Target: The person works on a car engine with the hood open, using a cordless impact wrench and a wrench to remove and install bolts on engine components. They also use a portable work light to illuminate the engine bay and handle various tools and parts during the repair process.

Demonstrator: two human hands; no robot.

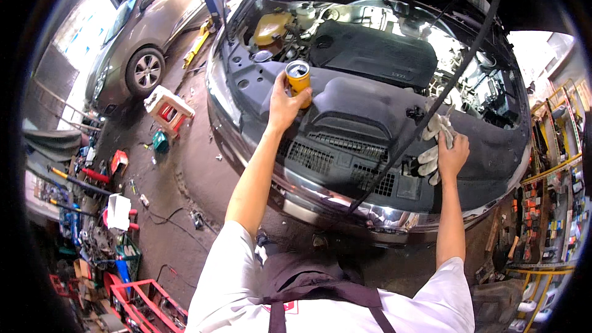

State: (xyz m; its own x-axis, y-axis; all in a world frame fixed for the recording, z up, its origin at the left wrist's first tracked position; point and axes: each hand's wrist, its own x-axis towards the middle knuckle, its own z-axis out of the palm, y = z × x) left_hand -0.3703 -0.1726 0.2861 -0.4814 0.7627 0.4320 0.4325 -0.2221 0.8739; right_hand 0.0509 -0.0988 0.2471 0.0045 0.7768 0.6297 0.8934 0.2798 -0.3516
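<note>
My left hand [283, 106] is closed around a yellow cylindrical container [301, 85] with a silvery rim and a dark round top. I hold it upright above the left front of an open engine bay. My right hand [454, 153], at the bay's right front, is closed on pale grey-white work gloves [430, 159], whose fingers hang over the black front trim. Whether there is one glove or a pair is hard to make out. Between my hands lies the black plastic front cover [351, 102], with the dark engine cover [373, 52] behind it.
A long black rod or cord [447, 89] slants across the bay beside my right hand. Left of the car stand a white-and-red container [169, 110] and a grey car [139, 37]. Tools and a red frame [151, 305] clutter the lower left; loaded shelves [549, 197] line the right.
</note>
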